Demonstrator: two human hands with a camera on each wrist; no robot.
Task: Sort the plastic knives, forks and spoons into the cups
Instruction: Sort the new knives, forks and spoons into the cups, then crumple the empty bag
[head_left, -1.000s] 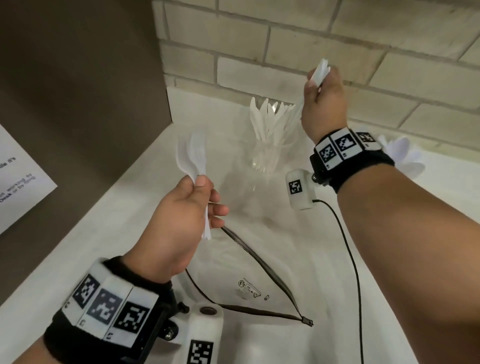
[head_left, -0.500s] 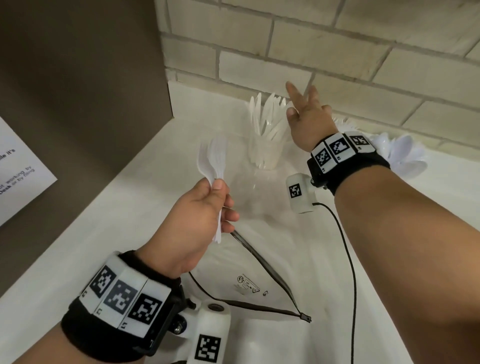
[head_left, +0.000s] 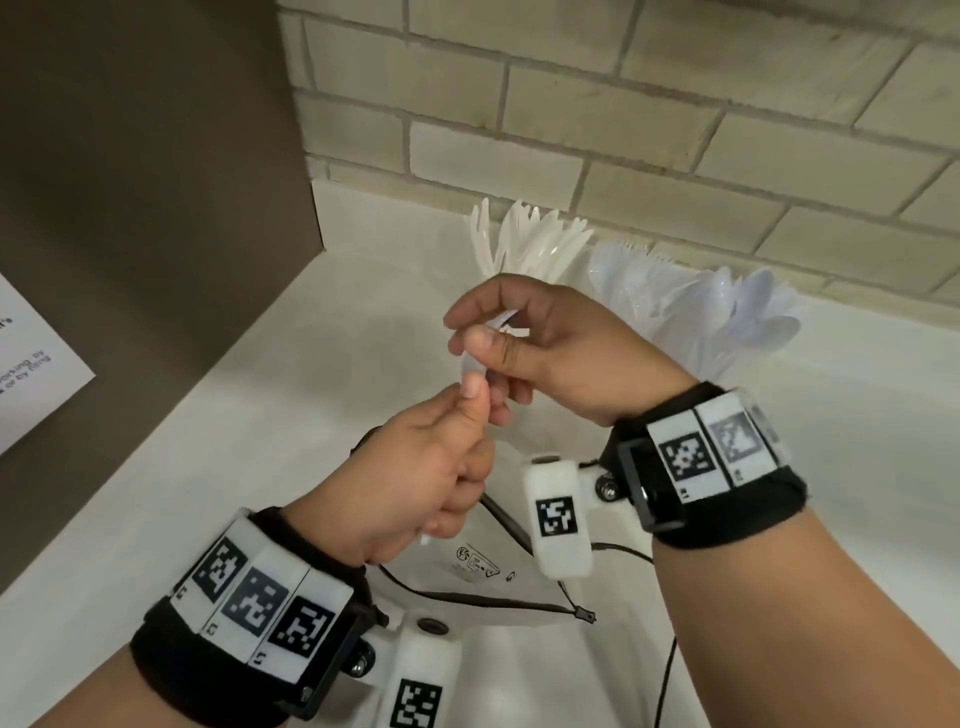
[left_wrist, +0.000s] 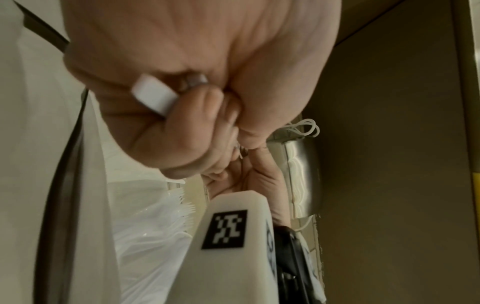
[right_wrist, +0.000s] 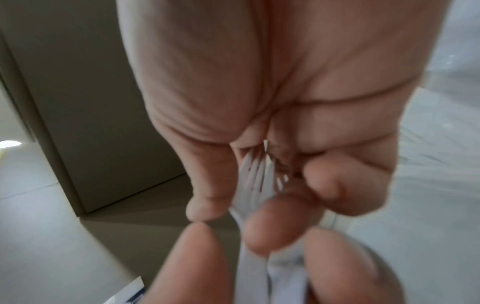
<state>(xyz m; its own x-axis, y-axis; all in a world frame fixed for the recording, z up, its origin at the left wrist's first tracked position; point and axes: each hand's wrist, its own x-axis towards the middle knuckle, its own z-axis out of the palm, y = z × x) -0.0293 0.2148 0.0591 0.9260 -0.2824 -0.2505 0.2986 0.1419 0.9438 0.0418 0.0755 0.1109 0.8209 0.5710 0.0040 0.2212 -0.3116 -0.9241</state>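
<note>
- White plastic forks (right_wrist: 255, 179) sit between your two hands: your left hand (head_left: 415, 467) has its fingers curled round the handles, and your right hand (head_left: 545, 353) pinches the tine end between thumb and fingertips (right_wrist: 203, 207).
- How many pieces your left hand grips cannot be told; in the left wrist view only one flat handle end (left_wrist: 153, 96) pokes out of the fist.
- Risk at the handover: if your left hand lets go before your right has a firm pinch, a smooth, light fork could slip and drop onto the clear bag (head_left: 467, 571) lying on the counter (head_left: 363, 260) under your hands.
- Risk of pulling two at once: nested forks tend to cling together, so a tug on one may drag its neighbour half out.
- Risk at the cups: the cup of knives (head_left: 524, 244), the cup of forks (head_left: 634, 275) and the cup of spoons (head_left: 748, 306) stand close together by the brick wall (head_left: 623, 130), all crowded with upright pieces, so an angled insertion could snag them or tip a light cup.
- Only the right wrist view shows the tines, which settles that these are forks; the head view hides them behind your fingers.
- Only the head view shows all three cups and where your hands are relative to them, well short of the rims.
</note>
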